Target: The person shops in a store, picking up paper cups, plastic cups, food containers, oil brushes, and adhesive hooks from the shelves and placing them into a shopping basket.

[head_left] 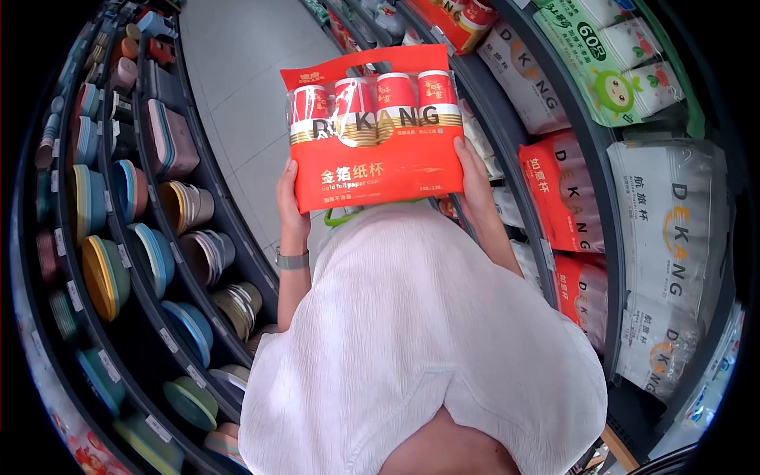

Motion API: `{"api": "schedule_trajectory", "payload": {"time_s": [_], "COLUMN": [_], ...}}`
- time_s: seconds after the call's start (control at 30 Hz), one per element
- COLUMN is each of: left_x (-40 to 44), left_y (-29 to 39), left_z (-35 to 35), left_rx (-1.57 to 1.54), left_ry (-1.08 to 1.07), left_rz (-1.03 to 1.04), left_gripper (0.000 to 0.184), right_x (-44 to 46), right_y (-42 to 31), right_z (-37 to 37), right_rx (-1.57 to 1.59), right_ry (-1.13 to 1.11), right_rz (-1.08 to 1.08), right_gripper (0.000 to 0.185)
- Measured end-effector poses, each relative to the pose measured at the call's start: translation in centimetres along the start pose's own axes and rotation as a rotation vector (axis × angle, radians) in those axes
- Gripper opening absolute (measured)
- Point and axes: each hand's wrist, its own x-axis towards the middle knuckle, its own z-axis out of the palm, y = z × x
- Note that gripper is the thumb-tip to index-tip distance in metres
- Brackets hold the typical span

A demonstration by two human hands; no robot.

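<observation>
A red and clear package of paper cups (380, 154) is held up in front of my chest, its printed front facing me. Stacks of red and white cups show through its clear window, and a handle slot is cut in the top flap. My left hand (473, 178) grips the right edge of the package. On the opposite edge, my right hand (293, 190) is closed round the side, with a grey band on that wrist. The fingers behind the package are mostly hidden. A green loop (342, 218) shows just below it.
Shelves on the left carry stacked bowls (105, 277) and plastic basins (186, 204). On the right, shelves hold red cup packs (562, 190), grey cup packs (673, 237) and a green cup pack (613, 63). A grey tiled aisle floor (237, 79) runs between them.
</observation>
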Motion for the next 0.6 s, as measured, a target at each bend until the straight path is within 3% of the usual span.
{"api": "schedule_trajectory", "payload": {"time_s": [0.27, 0.6], "left_x": [-1.1, -3.4], "left_y": [0.7, 0.4], "left_z": [0.4, -1.0], "left_rx": [0.043, 0.014], "left_ry": [0.001, 0.012], "left_rz": [0.011, -0.095], "left_gripper": [0.056, 0.058], "right_x": [0.6, 0.6], "right_y": [0.1, -0.8], "right_z": [-0.4, -0.9], "right_rx": [0.015, -0.149], "right_ry": [-0.114, -0.315], "right_rz": [-0.016, -0.001], "right_gripper": [0.044, 0.074]}}
